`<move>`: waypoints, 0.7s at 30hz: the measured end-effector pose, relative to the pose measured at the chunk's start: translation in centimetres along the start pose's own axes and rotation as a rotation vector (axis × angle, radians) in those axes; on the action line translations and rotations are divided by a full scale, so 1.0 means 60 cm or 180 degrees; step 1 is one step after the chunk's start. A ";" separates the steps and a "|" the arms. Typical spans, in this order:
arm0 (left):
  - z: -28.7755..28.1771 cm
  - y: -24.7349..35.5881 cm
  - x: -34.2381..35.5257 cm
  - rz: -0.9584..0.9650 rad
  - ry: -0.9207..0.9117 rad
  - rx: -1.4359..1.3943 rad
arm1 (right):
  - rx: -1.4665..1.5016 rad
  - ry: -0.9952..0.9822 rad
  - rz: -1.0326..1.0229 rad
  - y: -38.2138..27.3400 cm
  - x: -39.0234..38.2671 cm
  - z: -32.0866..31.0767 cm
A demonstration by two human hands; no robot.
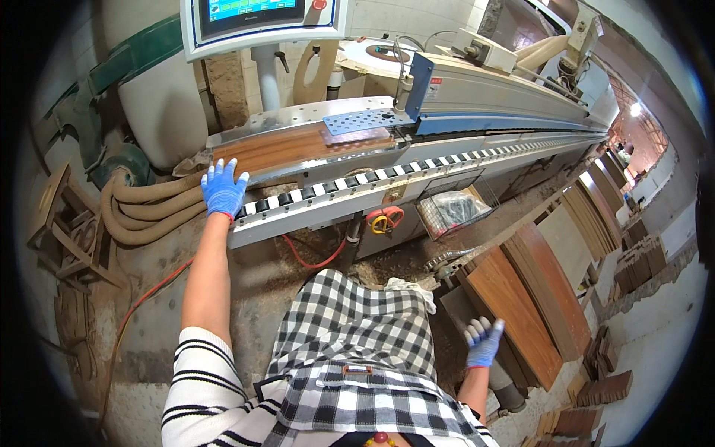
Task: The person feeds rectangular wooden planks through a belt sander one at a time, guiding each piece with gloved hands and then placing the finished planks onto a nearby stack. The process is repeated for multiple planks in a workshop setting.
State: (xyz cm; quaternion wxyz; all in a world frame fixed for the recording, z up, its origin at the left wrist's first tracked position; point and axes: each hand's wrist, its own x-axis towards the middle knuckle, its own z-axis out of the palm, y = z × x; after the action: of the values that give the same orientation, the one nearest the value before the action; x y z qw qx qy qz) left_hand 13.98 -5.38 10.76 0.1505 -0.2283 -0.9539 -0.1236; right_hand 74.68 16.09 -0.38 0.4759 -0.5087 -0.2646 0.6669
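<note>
My left hand (223, 189), in a blue glove, is stretched out with its fingers spread at the near left end of a brown wooden board (287, 151). Whether the fingertips press on the board or on the machine's edge is hard to tell. The board lies flat on the bed of a long edge-banding machine (506, 97), its far right end under a blue perforated plate (357, 121). Low on the right, my right hand (482, 344), in a blue and pale glove, has its fingers apart and holds nothing. It is beside a reddish-brown wooden panel (515, 316) on a stack.
A row of rollers (357, 181) runs along the machine's front. Below it hang a wire basket (456, 211) and rolls of red and yellow tape (384, 219). A control screen (253, 15) stands above. Thick hoses (153, 212) and a wooden stool (71, 223) are at left.
</note>
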 end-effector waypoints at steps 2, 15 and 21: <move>0.004 -0.008 0.002 -0.0181 -0.0049 -0.0208 | 0.0638 0.0426 0.0076 -0.015 0.021 -0.046; -0.015 0.001 -0.002 -0.0784 -0.0194 -0.0762 | 0.0555 0.0412 -0.0261 0.000 0.009 -0.029; -0.006 -0.007 -0.003 -0.0743 -0.0161 -0.0847 | 0.1073 0.0710 -0.0273 0.000 0.026 -0.060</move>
State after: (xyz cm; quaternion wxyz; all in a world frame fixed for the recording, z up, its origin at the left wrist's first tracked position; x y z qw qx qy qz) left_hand 14.01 -5.93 10.94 0.0795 -0.1369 -0.9527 -0.2596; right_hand 77.97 17.01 -2.26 0.6086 -0.4808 -0.1164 0.6204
